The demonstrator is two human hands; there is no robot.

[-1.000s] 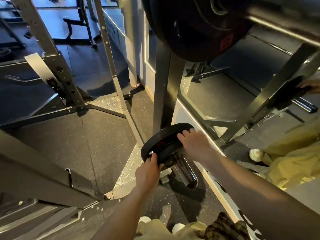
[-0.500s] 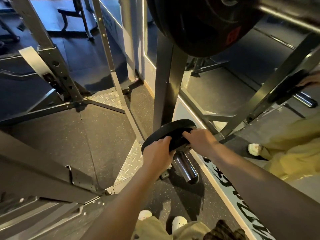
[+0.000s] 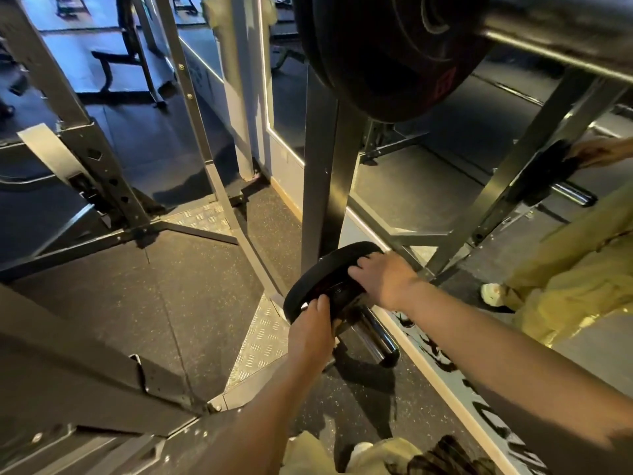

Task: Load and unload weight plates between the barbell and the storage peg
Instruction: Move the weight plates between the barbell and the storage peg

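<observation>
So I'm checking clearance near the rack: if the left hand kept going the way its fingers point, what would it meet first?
The small plate that the left hand already grips on the storage peg; behind it probably the rack upright, though depth is unclear.

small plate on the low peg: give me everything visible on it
The small weight plate is a black, matte, rubbery-looking disc with faint red markings on its face. It sits on the chrome storage peg low on the rack upright, tilted towards the camera. The left hand grips its lower rim; the right hand holds its upper right edge.
</observation>
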